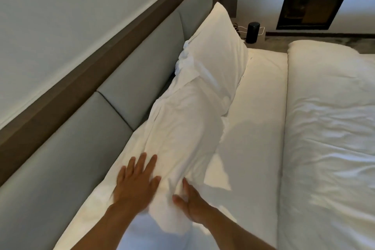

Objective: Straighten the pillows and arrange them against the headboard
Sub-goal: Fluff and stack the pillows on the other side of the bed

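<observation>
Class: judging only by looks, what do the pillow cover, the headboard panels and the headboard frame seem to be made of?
Pillow cover: thin white woven cloth, probably cotton; matte, finely creased.
Headboard panels: smooth grey upholstery, perhaps leatherette; soft sheen, padded seams.
Headboard frame: brown matte wood or laminate; grain unclear.

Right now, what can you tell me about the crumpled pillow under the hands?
The near pillow is white, soft-looking cloth, very wrinkled and bunched. It lies lengthwise along the grey padded headboard, its far end overlapping a plumper pillow leaning there. The left hand lies flat and open on its near end; the right hand presses its side.
</observation>
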